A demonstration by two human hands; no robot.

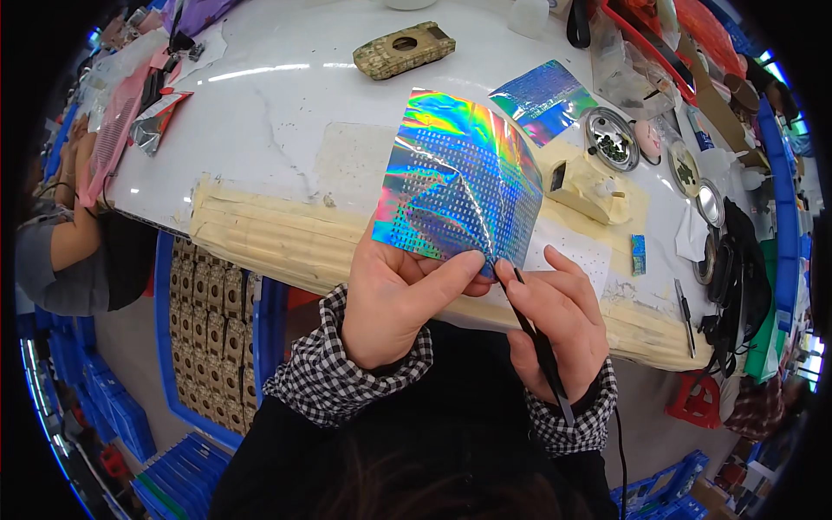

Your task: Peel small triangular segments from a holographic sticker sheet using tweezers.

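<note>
A shiny holographic sheet with rows of small cut marks is pinched at its lower edge by my left hand, thumb in front. My right hand grips black tweezers, whose tip meets the sheet's lower edge beside my left thumb. What the tip touches is too small to make out. Beyond the sheet, a camouflage-patterned model tank hull with a round hole rests on the white table. A second holographic sheet lies to the right of the held one.
Right of my hands are a cream block-like fixture, a round tin with small dark green parts, and a pen-like tool. Below the taped table edge, a blue crate holds several camouflage hulls. Another person's arm is at left.
</note>
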